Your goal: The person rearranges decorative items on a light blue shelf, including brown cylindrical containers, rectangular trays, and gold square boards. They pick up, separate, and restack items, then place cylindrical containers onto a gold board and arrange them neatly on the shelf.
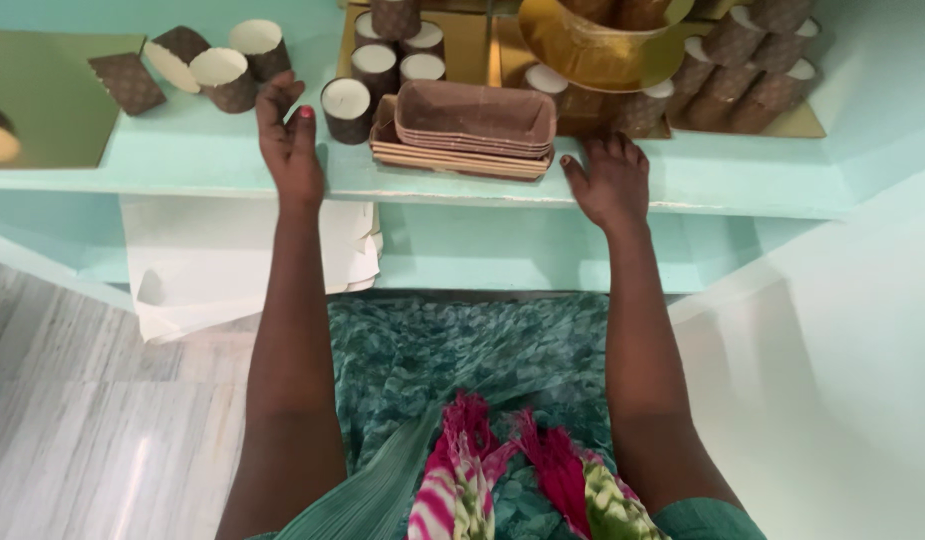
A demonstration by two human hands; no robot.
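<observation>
**Both hands flat on shelf, nothing gripped yet**

Left hand [290, 143] lies open, palm down, empty, fingertips just beside a round brown paper cup [346, 108] w/ white inside. Right hand [608, 180] also open & empty, resting on the mint shelf edge [452, 190], next to the stack of brown loaf trays [470, 128]. Looks like a reach/pick step. Next move prob. needs fingers to curl round a cup or tray.

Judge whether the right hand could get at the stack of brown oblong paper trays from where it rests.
Probably yes: the right hand lies flat beside the stack of trays, nothing between them.
</observation>
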